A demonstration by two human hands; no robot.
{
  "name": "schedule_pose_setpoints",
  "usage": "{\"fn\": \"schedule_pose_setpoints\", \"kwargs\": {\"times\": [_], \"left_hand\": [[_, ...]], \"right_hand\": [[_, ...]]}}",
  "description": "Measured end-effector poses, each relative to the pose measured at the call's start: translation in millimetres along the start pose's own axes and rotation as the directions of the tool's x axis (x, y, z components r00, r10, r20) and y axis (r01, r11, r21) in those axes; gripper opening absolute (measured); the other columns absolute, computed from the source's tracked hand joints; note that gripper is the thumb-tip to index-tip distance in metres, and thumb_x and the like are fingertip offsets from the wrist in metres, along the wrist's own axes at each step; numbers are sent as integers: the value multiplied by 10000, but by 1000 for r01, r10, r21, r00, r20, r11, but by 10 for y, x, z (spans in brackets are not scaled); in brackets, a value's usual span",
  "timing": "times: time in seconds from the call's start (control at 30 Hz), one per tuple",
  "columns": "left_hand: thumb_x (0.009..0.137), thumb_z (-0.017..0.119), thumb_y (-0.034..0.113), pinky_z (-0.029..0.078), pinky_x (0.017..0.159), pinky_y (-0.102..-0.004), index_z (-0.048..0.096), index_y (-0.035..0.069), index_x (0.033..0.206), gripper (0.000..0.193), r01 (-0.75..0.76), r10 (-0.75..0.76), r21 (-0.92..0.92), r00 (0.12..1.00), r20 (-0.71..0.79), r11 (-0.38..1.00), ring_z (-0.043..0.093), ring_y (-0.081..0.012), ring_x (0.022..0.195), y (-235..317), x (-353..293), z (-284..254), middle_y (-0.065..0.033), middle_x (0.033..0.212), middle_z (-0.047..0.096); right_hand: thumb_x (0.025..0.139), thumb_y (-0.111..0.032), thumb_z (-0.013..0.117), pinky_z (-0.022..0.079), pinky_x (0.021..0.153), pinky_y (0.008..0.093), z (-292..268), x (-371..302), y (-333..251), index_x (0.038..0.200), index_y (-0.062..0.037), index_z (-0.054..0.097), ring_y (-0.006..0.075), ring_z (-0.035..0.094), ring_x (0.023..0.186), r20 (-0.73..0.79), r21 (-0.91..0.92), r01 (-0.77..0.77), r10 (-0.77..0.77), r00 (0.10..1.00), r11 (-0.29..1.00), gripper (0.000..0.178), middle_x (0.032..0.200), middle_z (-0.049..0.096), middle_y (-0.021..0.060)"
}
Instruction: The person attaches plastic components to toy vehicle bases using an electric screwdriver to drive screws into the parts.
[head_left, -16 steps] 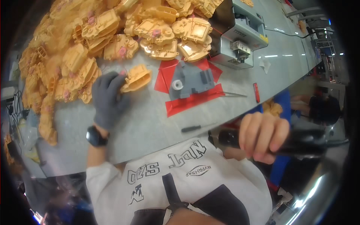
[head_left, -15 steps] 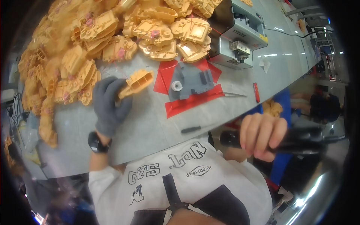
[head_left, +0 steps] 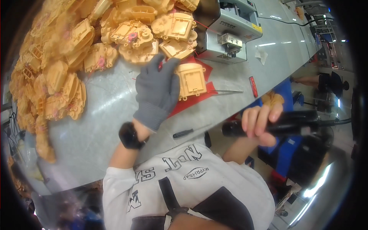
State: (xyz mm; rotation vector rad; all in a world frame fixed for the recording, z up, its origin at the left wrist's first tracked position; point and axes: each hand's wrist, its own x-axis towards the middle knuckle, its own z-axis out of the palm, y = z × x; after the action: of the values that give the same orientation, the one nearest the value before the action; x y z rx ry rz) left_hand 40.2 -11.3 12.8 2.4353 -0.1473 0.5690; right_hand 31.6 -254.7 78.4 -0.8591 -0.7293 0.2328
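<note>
In a grey glove, my left hand (head_left: 158, 90) grips the left edge of a yellow plastic housing (head_left: 193, 81), open side up, over red sheeting (head_left: 191, 102). The housing covers the grey fixture seen there earlier; whether it is seated I cannot tell. My bare right hand (head_left: 260, 124) is closed around a black corded electric screwdriver (head_left: 297, 122), held level beyond the table's front edge. Between the hands, a small black-handled screwdriver (head_left: 183, 133) lies on the table. Tweezers (head_left: 228, 92) rest right of the housing, beside a red-handled tool (head_left: 253, 86).
A heap of yellow plastic housings (head_left: 61, 73), some with pink round parts and thin red wires, covers the table's left and back. A grey and black machine (head_left: 230, 30) stands at the back, with a scrap of white paper (head_left: 262, 56) beside it. Another person's arm (head_left: 306, 80) shows far right.
My left hand has moved right with the yellow housing, turned it open side up and brought it over the grey fixture. My right hand keeps hold of the electric screwdriver. The view has shifted slightly.
</note>
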Motion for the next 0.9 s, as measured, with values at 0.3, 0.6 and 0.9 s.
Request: {"fn": "schedule_pose_setpoints", "kwargs": {"times": [0.3,0.6,0.9], "left_hand": [[712,673,246,430,797,-378,581,73,1053,392,-4,68,-200,947,315,980,531,-310,891,-91,233,-247,-146,997,572],[723,632,317,414,847,-422,590,144,1079,398,19,8,-214,992,124,977,482,-361,995,-278,221,-30,-134,1057,558],[861,477,225,394,863,-377,558,76,1115,305,19,77,-232,913,401,973,502,-323,939,-341,178,-80,-145,1015,566]], "right_hand": [[694,-8,570,450,627,309,-20,-8,58,1042,-78,373,187,541,587,-23,-2,23,-23,999,1000,407,782,536,78],[700,-19,566,447,636,313,-20,71,103,1084,-71,377,186,534,598,-27,2,3,-3,1000,1000,431,778,528,79],[782,-81,604,438,678,347,68,405,113,1240,-63,384,214,525,691,-88,-89,117,-125,988,989,508,758,519,66]]}}
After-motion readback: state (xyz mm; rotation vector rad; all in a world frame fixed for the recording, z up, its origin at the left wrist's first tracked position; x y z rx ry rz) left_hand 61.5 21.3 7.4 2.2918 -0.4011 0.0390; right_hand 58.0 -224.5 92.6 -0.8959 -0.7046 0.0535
